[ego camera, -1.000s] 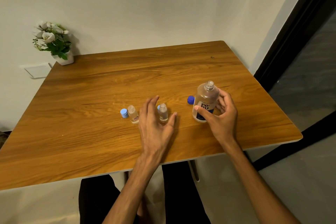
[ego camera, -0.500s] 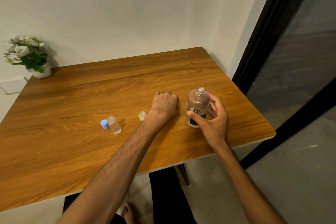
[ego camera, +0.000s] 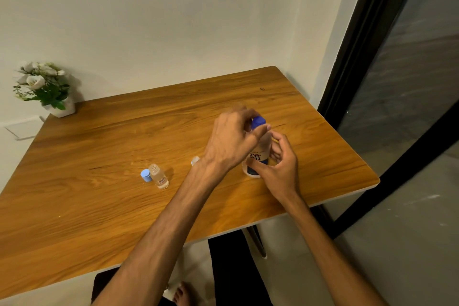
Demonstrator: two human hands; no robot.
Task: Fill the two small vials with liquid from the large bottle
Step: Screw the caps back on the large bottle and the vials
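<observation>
The large bottle [ego camera: 258, 159] stands upright on the wooden table [ego camera: 99, 201], right of centre. My right hand [ego camera: 278, 166] grips its lower body. My left hand [ego camera: 233, 141] holds the dark blue cap [ego camera: 258, 122] on the bottle's mouth. One small open vial [ego camera: 159, 176] with clear liquid stands at the centre left, with its light blue cap [ego camera: 146, 175] beside it on the table. The second vial [ego camera: 195, 160] shows only its top behind my left wrist.
A small white pot of white flowers [ego camera: 44, 89] stands at the table's far left corner against the wall. A dark door frame [ego camera: 367, 62] runs along the right side, close to the table's right edge.
My left hand picked up the dark blue cap from the table beside the large bottle and brought it onto the bottle's mouth. My right hand stayed on the bottle.
</observation>
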